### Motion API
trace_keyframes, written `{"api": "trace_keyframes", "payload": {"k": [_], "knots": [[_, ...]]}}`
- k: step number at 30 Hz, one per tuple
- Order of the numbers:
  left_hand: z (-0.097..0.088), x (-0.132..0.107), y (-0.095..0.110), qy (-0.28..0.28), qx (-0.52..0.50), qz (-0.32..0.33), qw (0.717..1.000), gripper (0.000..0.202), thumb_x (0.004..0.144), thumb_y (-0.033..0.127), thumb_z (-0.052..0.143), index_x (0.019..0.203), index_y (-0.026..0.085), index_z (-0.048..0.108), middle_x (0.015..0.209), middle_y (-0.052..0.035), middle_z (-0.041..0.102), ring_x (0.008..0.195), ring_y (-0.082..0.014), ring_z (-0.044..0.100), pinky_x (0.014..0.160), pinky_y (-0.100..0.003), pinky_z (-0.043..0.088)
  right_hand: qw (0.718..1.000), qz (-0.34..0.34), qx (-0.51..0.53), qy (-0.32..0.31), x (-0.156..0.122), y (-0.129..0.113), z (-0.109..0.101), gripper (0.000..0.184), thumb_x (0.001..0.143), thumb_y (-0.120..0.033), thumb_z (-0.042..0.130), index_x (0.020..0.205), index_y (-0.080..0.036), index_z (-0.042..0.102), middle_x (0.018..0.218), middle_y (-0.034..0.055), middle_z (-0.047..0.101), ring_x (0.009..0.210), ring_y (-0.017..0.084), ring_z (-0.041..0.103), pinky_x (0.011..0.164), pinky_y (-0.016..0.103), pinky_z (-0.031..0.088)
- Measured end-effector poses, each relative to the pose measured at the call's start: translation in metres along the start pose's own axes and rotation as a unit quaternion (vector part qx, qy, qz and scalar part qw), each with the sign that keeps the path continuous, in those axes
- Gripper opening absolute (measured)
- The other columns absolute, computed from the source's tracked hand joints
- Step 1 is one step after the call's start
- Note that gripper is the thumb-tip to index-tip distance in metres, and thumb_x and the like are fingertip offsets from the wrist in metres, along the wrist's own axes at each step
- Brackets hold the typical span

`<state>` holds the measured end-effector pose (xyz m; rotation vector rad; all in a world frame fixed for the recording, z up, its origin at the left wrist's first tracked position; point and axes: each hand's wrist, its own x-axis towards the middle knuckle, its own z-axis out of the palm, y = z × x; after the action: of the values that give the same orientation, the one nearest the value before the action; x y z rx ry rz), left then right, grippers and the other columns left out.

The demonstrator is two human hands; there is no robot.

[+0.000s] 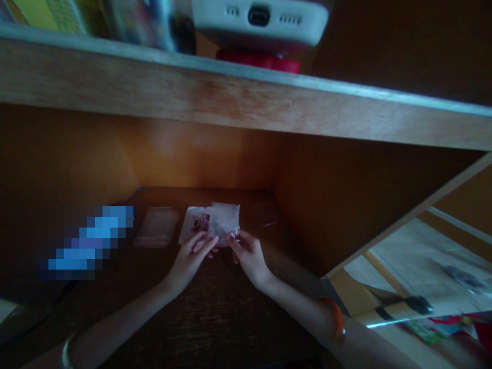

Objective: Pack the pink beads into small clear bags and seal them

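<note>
Both hands meet over the brown wooden surface, at a small clear plastic sleeve (226,216). My right hand (251,256) pinches the sleeve's lower right corner between thumb and fingers. At the lower left edge, the fingertips of my left hand (196,250) are closed on the same sleeve. Behind and to the left of it lies a white card or packet with a dark reddish picture (200,223), partly covered by the sleeve. A neat stack of clear sleeves (157,225) sits further left. To the right rests a faint transparent piece of plastic (265,214).
A wooden shelf edge (215,95) crosses above the hands, bearing a phone (261,23) on a red object (257,60). Wooden side panels enclose the compartment left and right. A blurred-out blue patch (94,241) stands at left. Floor and colourful items show at lower right.
</note>
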<state>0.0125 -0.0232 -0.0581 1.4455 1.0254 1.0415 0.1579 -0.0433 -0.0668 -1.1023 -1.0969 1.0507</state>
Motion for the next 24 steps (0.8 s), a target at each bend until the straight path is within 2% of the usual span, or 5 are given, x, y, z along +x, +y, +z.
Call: {"api": "trace_keyframes", "payload": {"k": [3,6,9,14,24], "knots": [[0.002,-0.003,0.002,-0.015,0.007,-0.005,1.000,0.022,0.076,0.039,0.058,0.079,0.017,0.059,0.076,-0.0039,0.066,0.070,-0.0157,0.063,0.061,-0.025,0.050,1.000,0.003,-0.004,0.008,0.002,-0.001,-0.002,0.030,0.072,-0.046,0.063,0.073,-0.017,0.059,0.059,-0.0044,0.051,0.037,0.003,0.034,0.033,0.017,0.026],[0.000,-0.003,0.001,0.015,0.007,0.000,1.000,0.022,0.077,0.039,0.058,0.080,0.017,0.059,0.074,-0.0025,0.066,0.070,-0.0155,0.063,0.062,-0.025,0.049,1.000,0.024,-0.012,-0.011,0.001,-0.003,-0.001,0.030,0.072,-0.046,0.062,0.078,-0.016,0.060,0.065,-0.0029,0.055,0.038,0.003,0.036,0.033,0.017,0.027],[-0.002,-0.003,-0.001,0.048,0.002,0.010,0.999,0.022,0.077,0.039,0.059,0.083,0.017,0.059,0.075,-0.0015,0.065,0.070,-0.0152,0.063,0.062,-0.024,0.048,0.998,0.050,-0.020,-0.018,-0.001,-0.004,0.000,0.031,0.071,-0.046,0.063,0.074,-0.016,0.058,0.060,-0.0036,0.055,0.037,0.004,0.036,0.033,0.018,0.025],[-0.003,-0.002,-0.003,0.056,-0.002,0.013,0.998,0.022,0.076,0.038,0.060,0.083,0.017,0.059,0.076,-0.0010,0.064,0.068,-0.0149,0.063,0.061,-0.024,0.048,1.000,0.022,-0.010,0.009,-0.002,-0.005,0.001,0.027,0.070,-0.044,0.063,0.074,-0.017,0.056,0.058,-0.0045,0.053,0.038,0.005,0.038,0.033,0.018,0.025],[-0.005,-0.001,-0.007,0.063,0.014,0.020,0.998,0.022,0.076,0.039,0.061,0.083,0.018,0.060,0.075,-0.0010,0.065,0.068,-0.0151,0.064,0.061,-0.024,0.050,0.999,0.023,0.000,0.044,-0.001,-0.011,-0.002,0.029,0.074,-0.047,0.059,0.077,-0.019,0.054,0.048,-0.0067,0.045,0.036,0.006,0.034,0.032,0.018,0.023]]}}
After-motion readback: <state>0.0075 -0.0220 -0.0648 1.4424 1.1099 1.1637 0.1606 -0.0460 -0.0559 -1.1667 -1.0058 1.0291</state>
